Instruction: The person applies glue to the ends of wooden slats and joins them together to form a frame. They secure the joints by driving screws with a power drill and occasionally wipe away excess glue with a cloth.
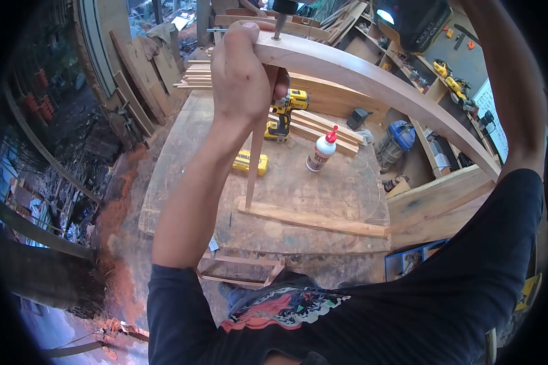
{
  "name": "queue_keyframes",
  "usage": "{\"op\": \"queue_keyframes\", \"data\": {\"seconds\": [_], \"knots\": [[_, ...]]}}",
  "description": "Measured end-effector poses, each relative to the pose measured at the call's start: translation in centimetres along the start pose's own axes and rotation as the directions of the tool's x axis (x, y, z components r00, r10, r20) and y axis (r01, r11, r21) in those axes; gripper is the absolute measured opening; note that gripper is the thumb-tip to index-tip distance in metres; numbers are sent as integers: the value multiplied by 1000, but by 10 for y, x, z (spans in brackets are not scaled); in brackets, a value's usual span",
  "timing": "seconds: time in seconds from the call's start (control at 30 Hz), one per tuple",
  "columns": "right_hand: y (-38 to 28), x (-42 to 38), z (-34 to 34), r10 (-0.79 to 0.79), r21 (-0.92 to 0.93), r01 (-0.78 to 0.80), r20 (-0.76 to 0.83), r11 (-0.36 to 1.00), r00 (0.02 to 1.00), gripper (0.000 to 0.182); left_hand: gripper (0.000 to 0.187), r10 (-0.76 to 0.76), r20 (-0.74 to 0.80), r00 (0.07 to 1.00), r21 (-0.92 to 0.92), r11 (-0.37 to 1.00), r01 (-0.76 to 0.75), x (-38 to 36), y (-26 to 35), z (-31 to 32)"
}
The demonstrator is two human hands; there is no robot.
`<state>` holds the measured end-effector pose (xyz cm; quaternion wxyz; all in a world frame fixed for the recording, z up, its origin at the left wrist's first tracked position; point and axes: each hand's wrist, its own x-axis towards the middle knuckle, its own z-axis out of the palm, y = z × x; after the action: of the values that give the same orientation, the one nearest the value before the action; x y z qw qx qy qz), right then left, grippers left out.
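Note:
My left hand point(243, 76) is closed around the near-left corner of a pale wooden frame point(371, 72), raised above the workbench. The frame has a long top rail running to the right and a leg reaching down to the bench. A power driver's dark chuck point(284, 6) comes in from the top edge, its bit point(279, 27) upright on the rail's top face, just right of my left fingers. The driver's body lies outside the view. My right arm point(514, 91) reaches up past the top edge, so my right hand is hidden.
On the workbench point(182, 164) are a yellow-black cordless drill point(286, 112), a yellow case point(249, 162), a white glue bottle with red cap point(322, 149) and several wooden strips point(329, 131). A blue shop vacuum point(400, 135) stands right. Another person's hand point(256, 8) shows behind.

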<state>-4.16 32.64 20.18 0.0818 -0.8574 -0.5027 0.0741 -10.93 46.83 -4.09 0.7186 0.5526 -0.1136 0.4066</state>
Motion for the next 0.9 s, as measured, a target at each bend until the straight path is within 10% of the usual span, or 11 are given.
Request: {"op": "queue_keyframes", "data": {"seconds": [0.57, 0.9], "knots": [[-1, -149, 52, 99, -7, -113, -426, 994, 899, 60, 54, 14, 228, 974, -29, 1000, -7, 9, -22, -20], [-90, -340, 115, 56, -34, -194, -896, 980, 440, 65, 39, 61, 272, 960, 233, 964, -127, -80, -88, -55]]}}
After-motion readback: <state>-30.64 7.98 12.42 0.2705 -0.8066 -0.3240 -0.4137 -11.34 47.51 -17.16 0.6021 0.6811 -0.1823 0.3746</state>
